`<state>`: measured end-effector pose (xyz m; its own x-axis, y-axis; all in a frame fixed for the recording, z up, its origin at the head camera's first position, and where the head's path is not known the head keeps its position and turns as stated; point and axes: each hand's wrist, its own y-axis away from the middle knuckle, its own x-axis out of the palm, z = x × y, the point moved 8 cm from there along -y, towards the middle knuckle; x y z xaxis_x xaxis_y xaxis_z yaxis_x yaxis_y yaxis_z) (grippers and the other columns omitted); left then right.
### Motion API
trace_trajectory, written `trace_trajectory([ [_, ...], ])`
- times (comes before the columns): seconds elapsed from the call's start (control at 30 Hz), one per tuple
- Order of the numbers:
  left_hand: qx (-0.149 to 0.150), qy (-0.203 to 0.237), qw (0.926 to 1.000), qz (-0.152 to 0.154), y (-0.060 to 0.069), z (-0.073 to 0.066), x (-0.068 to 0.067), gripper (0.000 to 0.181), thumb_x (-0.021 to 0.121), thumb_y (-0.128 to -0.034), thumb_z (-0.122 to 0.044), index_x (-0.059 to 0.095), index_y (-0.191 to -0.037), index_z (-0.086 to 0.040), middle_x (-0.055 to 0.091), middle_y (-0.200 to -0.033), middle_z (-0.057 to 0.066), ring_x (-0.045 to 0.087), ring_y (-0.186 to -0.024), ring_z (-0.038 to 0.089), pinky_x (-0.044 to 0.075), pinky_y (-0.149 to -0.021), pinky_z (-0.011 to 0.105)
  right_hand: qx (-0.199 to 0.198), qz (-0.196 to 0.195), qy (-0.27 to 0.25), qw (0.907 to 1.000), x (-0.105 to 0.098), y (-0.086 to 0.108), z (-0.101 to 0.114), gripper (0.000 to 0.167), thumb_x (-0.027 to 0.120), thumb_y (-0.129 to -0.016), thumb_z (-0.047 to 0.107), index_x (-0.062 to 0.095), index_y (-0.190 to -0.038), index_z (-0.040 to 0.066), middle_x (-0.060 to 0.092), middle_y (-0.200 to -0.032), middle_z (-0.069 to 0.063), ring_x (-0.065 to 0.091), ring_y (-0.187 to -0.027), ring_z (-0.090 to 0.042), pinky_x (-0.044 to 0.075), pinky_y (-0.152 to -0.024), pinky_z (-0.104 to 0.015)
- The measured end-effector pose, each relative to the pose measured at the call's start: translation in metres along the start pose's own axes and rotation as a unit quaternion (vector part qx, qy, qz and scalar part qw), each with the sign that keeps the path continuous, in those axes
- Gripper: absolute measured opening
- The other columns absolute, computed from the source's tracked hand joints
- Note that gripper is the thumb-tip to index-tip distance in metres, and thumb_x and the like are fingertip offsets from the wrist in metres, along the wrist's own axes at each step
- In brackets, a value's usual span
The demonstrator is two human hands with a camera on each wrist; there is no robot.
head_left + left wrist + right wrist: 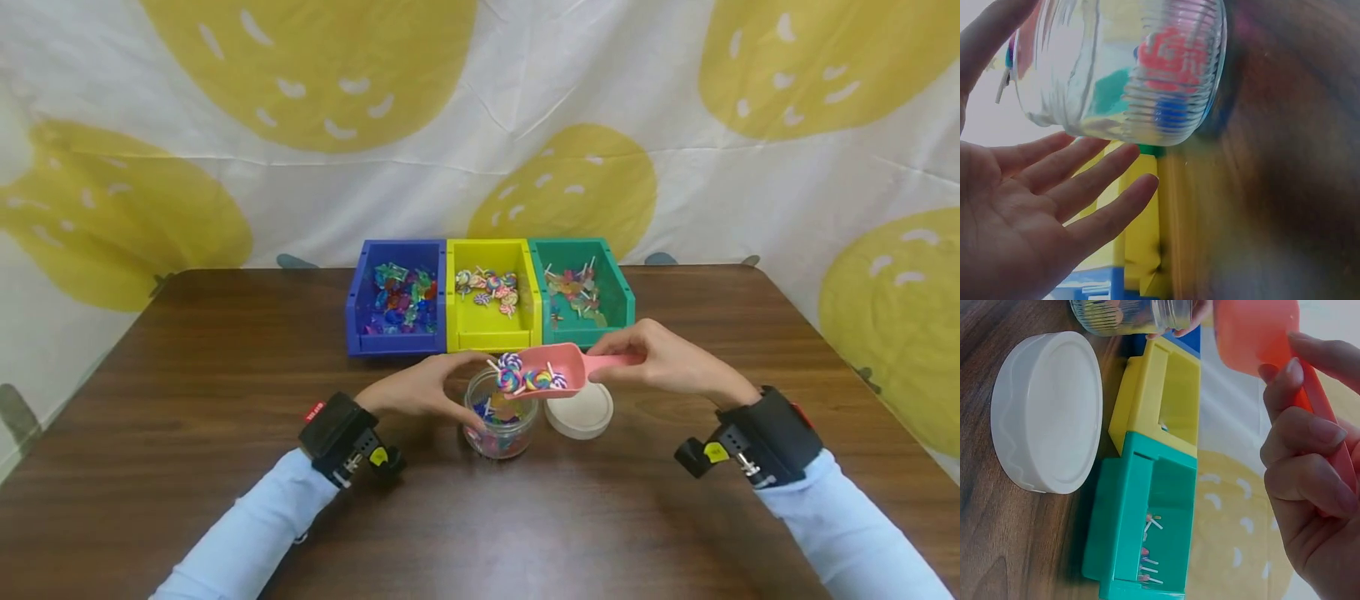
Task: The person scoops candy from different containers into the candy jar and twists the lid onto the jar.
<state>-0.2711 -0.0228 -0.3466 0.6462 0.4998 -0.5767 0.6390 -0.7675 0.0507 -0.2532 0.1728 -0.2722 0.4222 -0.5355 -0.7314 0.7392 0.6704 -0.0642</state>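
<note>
A pink scoop (558,367) carries several swirl lollipops (512,377) above the mouth of a glass jar (498,437). My right hand (660,358) grips its handle, fingers curled round it in the right wrist view. Colourful pieces lie inside the jar, which stands on the table. My left hand (423,390) holds the jar from the left, thumb at the front and fingers toward the back. In the left wrist view, the lower fingers (1104,228) reach past the jar's side, fairly straight. A white round lid (579,411) lies just right of the jar.
Behind the jar three joined bins stand in a row: a blue bin (397,343) of clear coloured pieces, a yellow bin (495,340) of swirl lollipops and a green bin (622,287) of small stick candies. A patterned cloth (570,75) hangs behind the wooden table (225,367).
</note>
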Motion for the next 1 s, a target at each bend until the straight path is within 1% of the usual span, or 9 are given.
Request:
trace_trajectory([
  [0.2,0.020,0.002,0.9997,0.014,-0.003,-0.002,0.006,0.073,0.072,-0.0735,-0.033,0.036,-0.132,-0.008,0.044,-0.130,0.008,0.038,-0.122,0.024,0.035,-0.099,0.043,0.002,0.015,0.032,0.9994,0.001,-0.001,0.003,0.027,0.066,-0.081,0.018,0.065,-0.101,0.001,0.060,-0.078,0.002,0.048,-0.065,-0.012,0.039,-0.053,-0.019],
  [0.33,0.020,0.002,0.9997,0.012,-0.003,-0.003,0.006,0.071,0.072,-0.0737,-0.030,0.037,-0.131,-0.007,0.046,-0.128,0.008,0.040,-0.120,0.024,0.036,-0.098,0.042,0.004,0.018,0.052,0.9985,0.001,-0.002,0.005,0.025,0.066,-0.081,0.017,0.065,-0.100,0.002,0.060,-0.077,0.002,0.049,-0.066,-0.011,0.041,-0.054,-0.020],
  [0.47,0.017,0.003,0.9998,0.011,-0.003,-0.004,0.006,0.070,0.072,-0.0739,-0.028,0.037,-0.131,-0.008,0.046,-0.129,0.008,0.039,-0.122,0.024,0.035,-0.099,0.043,0.003,0.010,0.090,0.9959,-0.001,-0.004,0.009,0.024,0.066,-0.080,0.015,0.066,-0.099,0.001,0.058,-0.072,0.003,0.048,-0.063,-0.010,0.039,-0.053,-0.019],
  [0.57,0.015,0.002,0.9998,0.012,-0.003,-0.004,0.006,0.069,0.072,-0.0744,-0.027,0.037,-0.131,-0.008,0.046,-0.128,0.008,0.039,-0.121,0.024,0.036,-0.099,0.043,-0.001,0.003,0.125,0.9922,-0.002,-0.006,0.015,0.024,0.067,-0.079,0.018,0.067,-0.097,0.002,0.055,-0.067,0.005,0.045,-0.058,-0.008,0.036,-0.050,-0.019],
  [0.73,0.013,0.005,0.9998,0.015,-0.003,-0.003,0.007,0.068,0.072,-0.0747,-0.025,0.037,-0.130,-0.007,0.047,-0.127,0.009,0.041,-0.120,0.024,0.037,-0.098,0.040,-0.017,0.002,0.165,0.9861,-0.002,-0.008,0.026,0.023,0.068,-0.079,0.021,0.069,-0.093,0.003,0.053,-0.062,0.006,0.040,-0.051,-0.004,0.032,-0.046,-0.018],
  [0.9,0.013,0.007,0.9998,0.014,-0.002,-0.002,0.008,0.068,0.072,-0.0743,-0.026,0.037,-0.130,-0.007,0.048,-0.126,0.008,0.043,-0.118,0.023,0.038,-0.097,0.040,-0.024,-0.001,0.193,0.9808,-0.003,-0.009,0.040,0.018,0.069,-0.078,0.018,0.070,-0.089,0.003,0.047,-0.055,0.007,0.035,-0.046,-0.003,0.027,-0.042,-0.018],
  [1.0,0.013,0.003,0.9998,0.012,-0.002,-0.002,0.008,0.069,0.072,-0.0741,-0.028,0.038,-0.130,-0.007,0.048,-0.126,0.008,0.044,-0.117,0.023,0.038,-0.097,0.040,-0.029,-0.007,0.215,0.9761,-0.005,-0.009,0.049,0.014,0.070,-0.076,0.016,0.070,-0.084,0.005,0.047,-0.054,0.008,0.033,-0.045,-0.002,0.026,-0.041,-0.018],
])
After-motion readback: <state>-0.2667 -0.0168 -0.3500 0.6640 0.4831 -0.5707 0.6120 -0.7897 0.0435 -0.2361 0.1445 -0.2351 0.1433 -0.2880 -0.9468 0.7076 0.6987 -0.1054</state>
